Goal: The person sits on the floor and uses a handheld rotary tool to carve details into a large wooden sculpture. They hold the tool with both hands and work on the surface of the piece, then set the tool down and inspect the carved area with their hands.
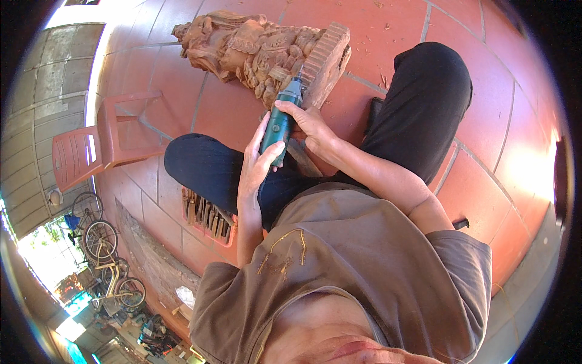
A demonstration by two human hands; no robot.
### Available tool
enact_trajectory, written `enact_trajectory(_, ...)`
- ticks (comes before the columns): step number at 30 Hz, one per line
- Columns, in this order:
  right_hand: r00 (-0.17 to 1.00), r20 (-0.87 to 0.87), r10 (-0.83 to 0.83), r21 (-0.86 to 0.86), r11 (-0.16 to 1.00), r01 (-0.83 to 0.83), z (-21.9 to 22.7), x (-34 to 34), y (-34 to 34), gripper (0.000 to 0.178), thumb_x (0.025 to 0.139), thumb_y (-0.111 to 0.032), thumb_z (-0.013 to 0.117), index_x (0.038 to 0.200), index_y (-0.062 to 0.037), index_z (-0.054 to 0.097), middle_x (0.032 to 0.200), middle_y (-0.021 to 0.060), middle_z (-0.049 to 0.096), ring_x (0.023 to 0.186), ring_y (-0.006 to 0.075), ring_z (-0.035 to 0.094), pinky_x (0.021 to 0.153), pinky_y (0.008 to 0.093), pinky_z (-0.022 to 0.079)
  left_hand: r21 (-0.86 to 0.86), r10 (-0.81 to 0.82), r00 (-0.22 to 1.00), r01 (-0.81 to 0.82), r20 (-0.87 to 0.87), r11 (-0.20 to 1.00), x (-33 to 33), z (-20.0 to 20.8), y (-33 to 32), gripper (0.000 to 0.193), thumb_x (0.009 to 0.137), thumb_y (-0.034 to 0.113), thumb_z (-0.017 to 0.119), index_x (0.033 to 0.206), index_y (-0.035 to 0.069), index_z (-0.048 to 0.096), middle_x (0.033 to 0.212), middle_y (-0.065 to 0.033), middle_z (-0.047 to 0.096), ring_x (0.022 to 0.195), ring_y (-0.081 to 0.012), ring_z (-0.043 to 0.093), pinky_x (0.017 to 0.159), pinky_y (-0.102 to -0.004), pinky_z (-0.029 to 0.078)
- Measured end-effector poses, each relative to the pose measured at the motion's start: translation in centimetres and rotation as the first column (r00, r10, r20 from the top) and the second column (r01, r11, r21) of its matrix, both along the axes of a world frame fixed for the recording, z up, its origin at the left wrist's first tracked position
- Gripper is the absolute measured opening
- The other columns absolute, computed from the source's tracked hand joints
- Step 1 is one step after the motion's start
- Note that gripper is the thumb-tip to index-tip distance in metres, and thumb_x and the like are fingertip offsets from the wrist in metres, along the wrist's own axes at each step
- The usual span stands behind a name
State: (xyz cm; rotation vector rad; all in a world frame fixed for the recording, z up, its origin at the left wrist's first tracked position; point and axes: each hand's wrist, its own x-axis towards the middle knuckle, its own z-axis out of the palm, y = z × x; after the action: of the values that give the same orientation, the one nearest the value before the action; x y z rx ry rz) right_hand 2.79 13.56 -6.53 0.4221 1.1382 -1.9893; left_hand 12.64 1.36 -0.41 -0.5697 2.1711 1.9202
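Note:
A green die grinder (276, 129) with a grey nose is held in both my hands. My left hand (253, 159) wraps round the rear of its body. Closer to the nose, my right hand (308, 125) grips it, thumb on top and other fingers partly hidden. The tool's tip points at the ribbed base (327, 57) of a carved wooden statue (254, 50), which lies on its side on the floor. I cannot tell whether the bit touches the wood. Part of a wooden piece (303, 159) shows under my hands.
Red floor tiles (370, 33) surround me, with wood shavings (384, 80) scattered near the statue. By my left leg sits a red tray (228, 240) of carving tools (206, 213). A pink plastic chair (109, 136) stands at left, with bicycles (103, 239) beyond it.

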Motion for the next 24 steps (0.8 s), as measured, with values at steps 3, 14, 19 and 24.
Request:
enact_trajectory(3, 1.0, 0.017, 0.017, -0.001, 1.0, -0.017, -0.05, 0.03, 0.08, 0.066, 0.075, -0.044, 0.081, 0.115, 0.0032, 0.058, 0.096, 0.0133, 0.067, 0.08, 0.0229, 0.07, 0.075, 0.0376, 0.056, -0.013, -0.008, 1.0, 0.008, 0.002, 1.0, 0.03, 0.01, -0.09, 0.075, 0.088, 0.024, 0.067, 0.152, 0.01, 0.033, 0.093, -0.0053, 0.061, 0.061, -0.0075, 0.054, 0.049, -0.0209, 0.043)
enact_trajectory(14, 0.999, 0.018, -0.034, 0.016, 0.999, 0.034, 0.2, 0.5, 0.27, 0.051, 0.077, -0.039, 0.079, 0.105, 0.0006, 0.064, 0.088, 0.0097, 0.068, 0.073, 0.019, 0.067, 0.066, 0.0369, 0.055, 0.002, -0.034, 0.999, 0.034, -0.001, 0.999, 0.11, -0.09, -0.19, 0.074, 0.088, 0.023, 0.066, 0.152, 0.009, 0.034, 0.093, -0.0054, 0.061, 0.061, -0.0075, 0.053, 0.049, -0.0211, 0.043)
enact_trajectory(19, 0.999, 0.02, -0.034, 0.002, 0.999, 0.034, -0.09, 0.56, 0.39, 0.051, 0.078, -0.039, 0.079, 0.105, 0.0003, 0.062, 0.087, 0.0087, 0.067, 0.072, 0.019, 0.066, 0.067, 0.0373, 0.055, -0.007, -0.038, 0.999, 0.038, 0.015, 0.999, 0.14, 0.08, -0.01, 0.073, 0.088, 0.022, 0.066, 0.152, 0.01, 0.034, 0.093, -0.005, 0.061, 0.06, -0.0073, 0.053, 0.05, -0.0214, 0.042)
enact_trajectory(24, 0.999, 0.013, -0.048, -0.013, 0.999, 0.049, -0.01, 0.71, 0.57, 0.049, 0.078, -0.037, 0.08, 0.105, 0.0002, 0.061, 0.087, 0.0081, 0.066, 0.072, 0.0189, 0.066, 0.067, 0.0364, 0.055, 0.005, -0.055, 0.998, 0.055, 0.016, 0.998, 0.17, 0.21, 0.08, 0.073, 0.088, 0.023, 0.066, 0.152, 0.009, 0.034, 0.093, -0.005, 0.061, 0.06, -0.007, 0.052, 0.049, -0.0213, 0.042)
